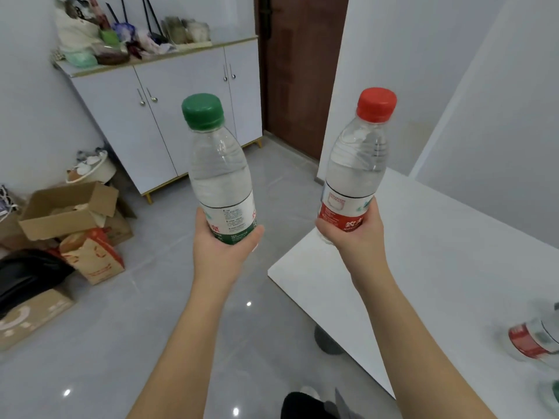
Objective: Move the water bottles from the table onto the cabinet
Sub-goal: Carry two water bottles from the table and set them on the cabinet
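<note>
Mid-carry: my left hand [225, 237] was wrapped around the green-capped bottle [219, 173] and my right hand [352, 229] around the red-capped bottle [357, 164], both upright, clear of the desk [438, 267]. Next, I judged, came finding bare space on the cluttered cabinet [169, 116]. Another bottle [535, 340] remained on the desk.

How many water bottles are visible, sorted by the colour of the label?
Green label: 1, the green-cap bottle in the left hand.
Red label: 2, the red-cap bottle in the right hand, and one lying bottle on the table.
Total: 3.
</note>
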`<state>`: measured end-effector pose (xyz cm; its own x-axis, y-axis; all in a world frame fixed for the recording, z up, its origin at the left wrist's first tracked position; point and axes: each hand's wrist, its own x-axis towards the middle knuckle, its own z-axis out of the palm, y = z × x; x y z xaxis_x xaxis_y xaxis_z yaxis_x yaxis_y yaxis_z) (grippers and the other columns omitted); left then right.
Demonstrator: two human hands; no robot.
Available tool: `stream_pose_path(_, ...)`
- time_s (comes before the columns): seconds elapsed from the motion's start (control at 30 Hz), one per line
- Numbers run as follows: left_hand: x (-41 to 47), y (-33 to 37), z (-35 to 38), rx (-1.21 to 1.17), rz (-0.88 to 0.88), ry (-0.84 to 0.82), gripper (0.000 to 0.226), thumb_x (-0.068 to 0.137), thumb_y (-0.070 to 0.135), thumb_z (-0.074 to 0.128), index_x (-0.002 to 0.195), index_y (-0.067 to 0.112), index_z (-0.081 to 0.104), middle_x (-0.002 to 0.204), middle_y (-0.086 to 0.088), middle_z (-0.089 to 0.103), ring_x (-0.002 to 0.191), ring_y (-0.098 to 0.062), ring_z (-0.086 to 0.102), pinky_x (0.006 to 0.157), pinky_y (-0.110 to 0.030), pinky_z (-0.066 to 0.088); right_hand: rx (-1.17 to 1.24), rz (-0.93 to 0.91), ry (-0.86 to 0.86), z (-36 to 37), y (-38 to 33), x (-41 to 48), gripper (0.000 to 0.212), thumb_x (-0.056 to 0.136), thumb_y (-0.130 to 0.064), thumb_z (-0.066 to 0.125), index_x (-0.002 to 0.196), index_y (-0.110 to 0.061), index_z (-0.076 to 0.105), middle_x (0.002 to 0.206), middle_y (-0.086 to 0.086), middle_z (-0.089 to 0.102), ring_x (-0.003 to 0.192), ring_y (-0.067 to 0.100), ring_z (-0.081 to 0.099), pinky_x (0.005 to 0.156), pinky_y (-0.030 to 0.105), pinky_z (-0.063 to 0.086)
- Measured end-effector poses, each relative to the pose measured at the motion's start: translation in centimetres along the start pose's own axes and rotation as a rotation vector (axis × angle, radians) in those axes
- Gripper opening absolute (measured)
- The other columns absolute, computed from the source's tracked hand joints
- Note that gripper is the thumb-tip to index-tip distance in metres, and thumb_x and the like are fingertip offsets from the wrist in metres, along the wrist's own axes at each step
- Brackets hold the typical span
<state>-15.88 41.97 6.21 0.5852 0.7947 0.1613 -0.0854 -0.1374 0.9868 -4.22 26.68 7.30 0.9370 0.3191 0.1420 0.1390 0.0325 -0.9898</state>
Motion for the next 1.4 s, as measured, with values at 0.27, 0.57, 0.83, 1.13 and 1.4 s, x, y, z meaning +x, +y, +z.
stream_pose_path(0.27,10.6,-2.4,-1.4,0.021,0.02,-0.021,0.061,0.068,-0.001,0.082,0.115,0.023,0.051,0.101,0.013,0.067,0.088,0.001,0.066,0.069,-0.014,0.052,0.009,0.023,0.01,7.5,3.0,7.5,0.056,0.07,0.001,0.079,0.107,-0.034,0.054,0.101,-0.009,0.067,0.085,0.0,0.067,0.07,0.017,0.054)
stream_pose_path(0.57,25.3,-5.1,-2.9,0.086,-0.007,-0.05,0.065,0.066,-0.005,0.083,0.108,0.031,0.049,0.096,0.019,0.065,0.083,0.011,0.064,0.067,-0.007,0.049,0.006,0.055,0.017,18.2,4.6,20.4,0.052,0.072,-0.001,0.08,0.115,-0.019,0.055,0.099,-0.005,0.066,0.077,-0.008,0.064,0.062,0.008,0.049)
stream_pose_path(0.83,37.7,-6.7,-3.0,0.12,0.004,-0.022,0.063,0.065,0.0,0.085,0.102,0.035,0.047,0.097,0.018,0.064,0.086,0.009,0.063,0.074,-0.01,0.05,-0.006,0.104,-0.024,25.9,6.4,30.0,0.051,0.072,0.003,0.078,0.115,-0.013,0.056,0.099,0.003,0.068,0.077,0.005,0.066,0.065,0.019,0.055)
stream_pose_path(1.13,54.1,-10.4,-1.6,0.15,0.018,-0.171,0.061,0.065,0.003,0.085,0.099,0.037,0.046,0.097,0.017,0.064,0.086,0.006,0.064,0.075,-0.017,0.052,-0.028,0.103,0.097,33.3,8.9,41.3,0.054,0.071,0.0,0.08,0.117,-0.012,0.055,0.102,0.001,0.068,0.084,0.007,0.067,0.074,0.026,0.057)
stream_pose_path(1.4,66.3,-12.8,-0.4,0.134,-0.015,-0.295,0.06,0.065,0.0,0.084,0.093,0.036,0.046,0.092,0.019,0.063,0.078,0.012,0.062,0.067,-0.007,0.048,-0.02,0.141,0.191,40.0,10.2,50.5,0.062,0.067,-0.009,0.083,0.121,-0.013,0.054,0.107,0.002,0.068,0.09,0.011,0.067,0.074,0.027,0.056)
